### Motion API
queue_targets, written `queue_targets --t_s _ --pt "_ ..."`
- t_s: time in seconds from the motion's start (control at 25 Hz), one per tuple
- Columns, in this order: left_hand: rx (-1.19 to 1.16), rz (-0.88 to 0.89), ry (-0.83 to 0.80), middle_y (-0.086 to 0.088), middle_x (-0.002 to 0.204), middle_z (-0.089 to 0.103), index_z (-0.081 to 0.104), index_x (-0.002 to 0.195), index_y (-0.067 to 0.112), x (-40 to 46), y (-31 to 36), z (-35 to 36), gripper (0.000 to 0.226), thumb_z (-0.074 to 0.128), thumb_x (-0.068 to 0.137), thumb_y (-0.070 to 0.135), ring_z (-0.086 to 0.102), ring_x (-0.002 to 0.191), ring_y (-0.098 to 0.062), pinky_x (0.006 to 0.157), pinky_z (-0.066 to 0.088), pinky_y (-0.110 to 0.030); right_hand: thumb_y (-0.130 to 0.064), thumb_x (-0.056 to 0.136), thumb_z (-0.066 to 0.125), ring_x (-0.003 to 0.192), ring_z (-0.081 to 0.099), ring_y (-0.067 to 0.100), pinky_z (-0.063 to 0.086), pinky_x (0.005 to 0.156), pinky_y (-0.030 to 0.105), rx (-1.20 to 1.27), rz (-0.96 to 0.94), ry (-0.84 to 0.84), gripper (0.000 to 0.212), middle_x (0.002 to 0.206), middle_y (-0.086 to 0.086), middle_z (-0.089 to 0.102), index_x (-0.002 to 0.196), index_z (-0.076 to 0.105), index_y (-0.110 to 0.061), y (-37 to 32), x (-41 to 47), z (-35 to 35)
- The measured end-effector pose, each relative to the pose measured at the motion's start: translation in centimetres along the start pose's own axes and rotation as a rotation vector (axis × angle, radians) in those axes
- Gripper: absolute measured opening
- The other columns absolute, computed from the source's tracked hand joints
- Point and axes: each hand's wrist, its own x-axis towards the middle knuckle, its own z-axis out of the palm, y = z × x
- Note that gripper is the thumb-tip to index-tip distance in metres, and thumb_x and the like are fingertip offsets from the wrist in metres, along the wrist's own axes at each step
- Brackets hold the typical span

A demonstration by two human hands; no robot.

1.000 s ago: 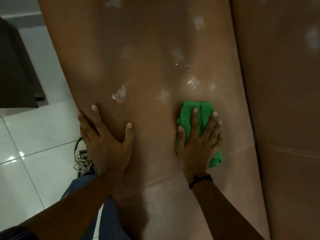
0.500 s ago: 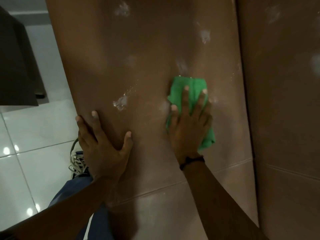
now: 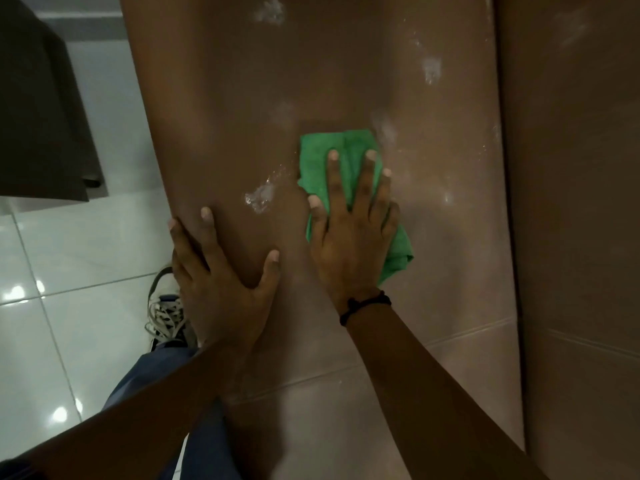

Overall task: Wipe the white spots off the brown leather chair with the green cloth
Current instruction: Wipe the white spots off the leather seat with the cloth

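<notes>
Seen from above: brown leather chair (image 3: pixel 346 81) dotted with white spots (image 3: pixel 259 199). Right hand (image 3: pixel 349 233) spread flat, pressing green cloth (image 3: pixel 322 161) onto the leather just right of one spot. Left hand (image 3: pixel 218 285) open, flat on the chair's left edge. Beside it, white tiled floor (image 3: pixel 69 244), laced shoe (image 3: pixel 166 313), dark cabinet (image 3: pixel 38 126). No readable writing.

A laced sneaker (image 3: pixel 166 310) stands on glossy white floor tiles (image 3: pixel 69 258) below a dark cabinet (image 3: pixel 38 133).

Smooth, faintly sheened brown leather chair (image 3: pixel 346 64), soft matt green cloth (image 3: pixel 322 161), glossy white floor tiles (image 3: pixel 69 254).
</notes>
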Motion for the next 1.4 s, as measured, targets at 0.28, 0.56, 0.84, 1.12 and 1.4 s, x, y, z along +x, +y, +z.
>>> queue_targets --t_s 0.28,0.56,0.84,1.12,1.4 --pt "-0.013 -0.034 -0.074 -0.015 0.189 0.003 -0.006 0.179 0.045 -0.4 1.3 -1.5 0.115 0.057 0.091 0.083 0.024 0.168 -0.05 0.121 0.042 -0.079 -0.058 0.112 0.024 0.162 0.02 0.046 0.033 0.12 0.066 0.062 0.255 -0.104 0.066 0.18 0.017 0.012 0.172 0.02 -0.031 1.3 -3.3 -2.2" --pt "-0.052 -0.02 -0.11 -0.019 0.189 0.004 0.005 0.181 0.032 -0.1 1.2 -2.1 0.113 0.061 0.093 0.076 0.024 0.169 -0.051 0.122 0.043 -0.076 -0.062 0.113 0.026 0.165 0.015 0.039 0.023 0.129 0.061 0.016 -0.161 -0.094 0.065 0.181 0.009 0.011 0.172 0.018 -0.037 -5.4 -1.0 -0.6" --pt "-0.151 -0.037 -0.109 -0.014 0.19 0.005 0.005 0.182 0.032 3.0 1.5 -3.0 0.09 0.046 0.107 0.06 0.035 0.164 -0.049 0.113 0.053 -0.071 -0.067 0.111 0.022 0.165 0.013 0.042 0.02 0.127 0.065 0.0 -0.199 -0.086 0.066 0.181 0.012 0.009 0.171 0.016 -0.041 -8.7 1.9 -0.5" --pt "-0.167 -0.057 -0.161 -0.013 0.19 0.003 0.002 0.182 0.035 2.8 1.5 -3.8 0.091 0.045 0.107 0.063 0.034 0.165 -0.046 0.111 0.053 -0.065 -0.065 0.111 0.028 0.163 0.015 0.046 0.029 0.122 0.071 0.001 0.084 -0.082 0.067 0.18 0.017 0.011 0.171 0.019 -0.038 -7.3 -0.8 -1.0" --pt "-0.227 0.035 -0.181 -0.008 0.19 -0.003 -0.022 0.167 0.064 3.3 0.7 -4.5 0.082 0.034 0.108 0.062 0.032 0.166 -0.043 0.11 0.057 -0.065 -0.066 0.111 0.026 0.164 0.016 0.045 0.026 0.123 0.07 -0.054 -0.117 -0.098 0.063 0.181 0.013 0.01 0.17 0.019 -0.044 -4.9 -1.6 -1.1"
